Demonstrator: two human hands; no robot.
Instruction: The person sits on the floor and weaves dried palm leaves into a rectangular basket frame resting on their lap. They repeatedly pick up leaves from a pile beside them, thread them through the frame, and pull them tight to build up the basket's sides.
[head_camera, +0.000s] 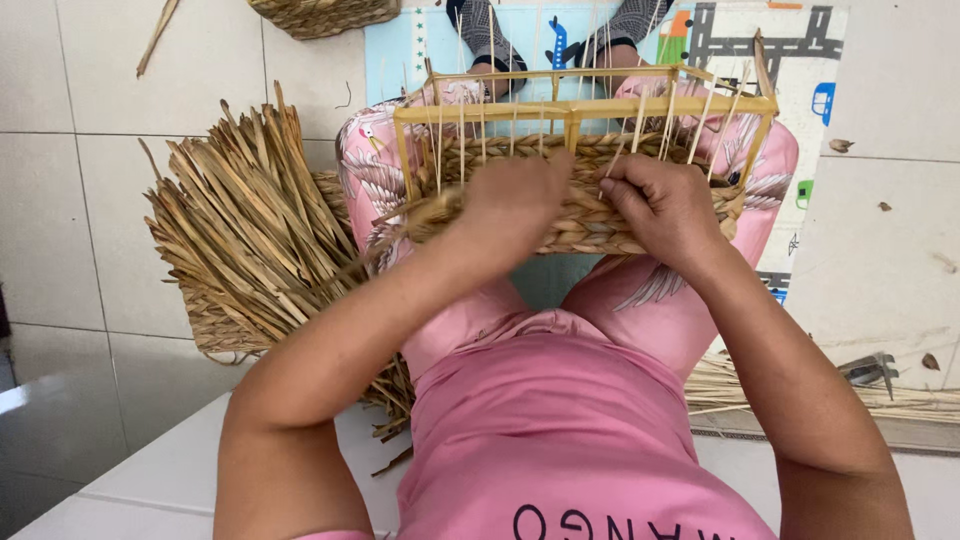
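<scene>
**Two hands at a half-woven basket**

Resting across the lap, on pink patterned trousers (375, 165): a half-woven basket (590, 225) of braided straw, built round a rectangular wooden frame (580, 105) with thin upright stakes (700, 125) rising through it. Left hand (515, 195) curled over the near wall, fingers clenched on a braided strand (425, 212) trailing off to the left. Right hand (665, 205) just beside it, fingers pressed into the same woven wall, gripping the weave. Behind the left forearm, a thick bundle of dry flat leaves (245, 215) fanned out on the tiled floor (70, 220). Further off, a colourful play mat (760, 40) under the feet, another woven basket (320, 15) at the top edge, loose straw (900, 400) by the right elbow
</scene>
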